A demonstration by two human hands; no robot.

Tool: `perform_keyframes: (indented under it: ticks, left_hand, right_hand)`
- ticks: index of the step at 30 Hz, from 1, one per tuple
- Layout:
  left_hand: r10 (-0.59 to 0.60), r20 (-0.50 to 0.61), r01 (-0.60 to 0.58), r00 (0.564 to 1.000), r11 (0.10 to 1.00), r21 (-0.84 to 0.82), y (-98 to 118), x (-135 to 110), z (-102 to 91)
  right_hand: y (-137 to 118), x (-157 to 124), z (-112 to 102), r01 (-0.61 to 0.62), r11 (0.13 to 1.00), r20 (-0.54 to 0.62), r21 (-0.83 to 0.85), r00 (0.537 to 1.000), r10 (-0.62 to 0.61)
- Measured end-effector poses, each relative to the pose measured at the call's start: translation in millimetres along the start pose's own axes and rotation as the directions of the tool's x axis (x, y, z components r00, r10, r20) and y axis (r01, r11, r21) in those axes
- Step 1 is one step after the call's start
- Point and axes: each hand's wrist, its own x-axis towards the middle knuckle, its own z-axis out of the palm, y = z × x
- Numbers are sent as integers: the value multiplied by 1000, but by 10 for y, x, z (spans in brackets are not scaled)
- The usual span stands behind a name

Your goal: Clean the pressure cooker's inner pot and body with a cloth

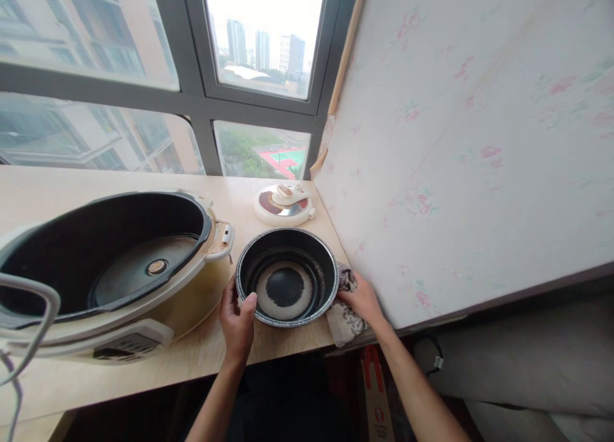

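A round black inner pot [285,288] with a worn, pale ring on its bottom is tilted toward me near the counter's front edge. My left hand [238,320] grips its left side, thumb over the rim and fingers beneath. On the right side, my right hand [359,298] presses a patterned cloth [346,322] against the outer wall; part of the cloth hangs down. Left of the pot stands a pressure cooker body [201,301], its dark interior open to view. The cooker lid [284,205] lies behind the pot.
A pale wooden counter [240,202] runs below the windows [263,39]. The flowered wall [460,141] rises close on the right. A grey cable [36,295] curves at the far left. Below the counter hangs a paper bag [377,397] with red handles.
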Motion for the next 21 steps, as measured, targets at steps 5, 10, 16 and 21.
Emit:
perform_keyframes:
  ticks: [5,10,16,21]
  left_hand:
    - [5,1,-5,1000,1000,-8,-13,-7,-3]
    - [1,16,0,1000,1000,-22,-60,-12,-1]
    - [25,57,-24,998,999,-24,-55,-12,-10]
    - [-1,74,5,997,999,-46,-26,-26,-2]
  right_hand:
    - [-143,-187,-259,-97,967,-136,237,982,132]
    - [-520,-318,-588,-73,927,-202,368,967,157]
    - [-1038,-84,-653,47,918,-43,395,999,-32]
    - [-1366,379,-280,95,936,253,340,949,-188]
